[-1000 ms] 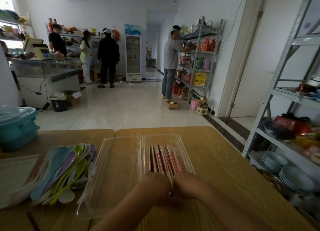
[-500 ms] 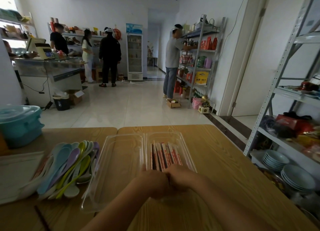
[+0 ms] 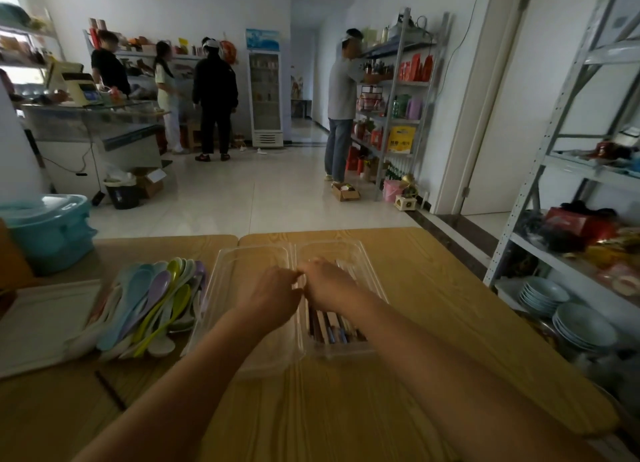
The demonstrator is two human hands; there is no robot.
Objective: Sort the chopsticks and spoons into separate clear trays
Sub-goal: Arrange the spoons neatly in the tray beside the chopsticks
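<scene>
A person's left hand [image 3: 273, 293] and right hand [image 3: 327, 283] meet fingertip to fingertip over patterned wooden chopsticks [image 3: 332, 330] lying lengthwise in the right clear plastic tray [image 3: 362, 253], their grip hidden, while heaped pastel plastic spoons [image 3: 149, 302] lie beyond the left clear plastic tray [image 3: 242, 267], nearest the left hand.

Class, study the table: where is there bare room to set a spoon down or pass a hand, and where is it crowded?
Free: the table right of the chopstick tray; the visible floor of the left clear tray. Crowded: the spoon pile left of that tray, and the trays' shared rim, where left hand and right hand meet.
</scene>
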